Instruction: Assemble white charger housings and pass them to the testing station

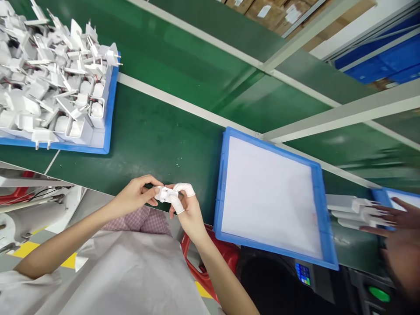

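Both hands pinch one small white plug part [165, 194] at lower centre, over the green surface [157, 135] edge: left hand [133, 195] steadies, right hand [187, 205] w/ capped fingertips [185, 189] should press square, elbows tucked, w/o twisting.

A tray [110, 113] heaped with plugs [49, 74] sits far left on the worktop [170, 127]; another tray [323, 210] lies right, nearer.

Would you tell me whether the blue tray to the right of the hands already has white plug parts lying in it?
No, the blue tray holds only a bare white sheet; the plug parts are heaped in the other tray at upper left.
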`<state>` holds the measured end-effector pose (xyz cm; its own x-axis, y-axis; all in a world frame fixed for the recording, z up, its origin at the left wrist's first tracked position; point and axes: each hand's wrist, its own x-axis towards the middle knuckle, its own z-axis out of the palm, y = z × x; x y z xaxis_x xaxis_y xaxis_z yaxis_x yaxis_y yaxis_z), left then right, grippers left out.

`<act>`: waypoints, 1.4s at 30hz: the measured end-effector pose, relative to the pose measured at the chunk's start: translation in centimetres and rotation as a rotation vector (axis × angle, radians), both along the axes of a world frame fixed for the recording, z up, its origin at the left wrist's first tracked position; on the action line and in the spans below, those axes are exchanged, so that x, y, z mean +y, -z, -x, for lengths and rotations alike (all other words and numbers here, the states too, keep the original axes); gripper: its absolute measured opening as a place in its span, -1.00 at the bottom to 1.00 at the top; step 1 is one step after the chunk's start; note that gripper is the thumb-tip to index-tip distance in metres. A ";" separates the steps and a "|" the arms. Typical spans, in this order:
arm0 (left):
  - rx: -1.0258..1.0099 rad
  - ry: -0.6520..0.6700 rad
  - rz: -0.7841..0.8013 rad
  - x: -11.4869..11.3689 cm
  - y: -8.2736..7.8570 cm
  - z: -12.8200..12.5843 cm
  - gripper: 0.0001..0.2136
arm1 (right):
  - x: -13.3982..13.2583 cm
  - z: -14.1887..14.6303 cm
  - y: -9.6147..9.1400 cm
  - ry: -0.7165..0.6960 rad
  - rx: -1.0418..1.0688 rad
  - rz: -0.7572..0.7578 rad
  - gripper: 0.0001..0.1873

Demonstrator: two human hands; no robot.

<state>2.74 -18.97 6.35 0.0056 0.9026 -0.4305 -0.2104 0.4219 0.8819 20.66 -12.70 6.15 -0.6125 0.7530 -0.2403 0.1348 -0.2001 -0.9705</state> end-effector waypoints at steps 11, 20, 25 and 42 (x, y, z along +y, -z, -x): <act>-0.057 -0.076 0.003 0.2 -0.8 -0.2 -0.54 | 1.6 -1.2 -1.5 -0.357 -0.272 -1.138 -0.78; -0.062 -0.078 0.026 0.1 -1.0 0.0 -0.50 | 1.3 -0.5 -0.4 -0.374 -0.260 -1.285 -0.64; -0.039 -0.094 -0.005 0.0 -0.4 -0.1 -0.52 | 0.8 -0.4 0.4 -0.312 -0.183 -1.169 -0.56; 0.882 -0.093 -0.815 -3.7 -2.3 -5.5 -0.36 | -4.2 -0.8 -1.2 0.299 0.333 0.283 -0.67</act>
<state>8.25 -22.65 8.63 -0.0829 0.8924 0.4435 0.5987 -0.3112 0.7380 21.48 -16.88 7.40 -0.4590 0.8401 -0.2889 -0.2744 -0.4434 -0.8533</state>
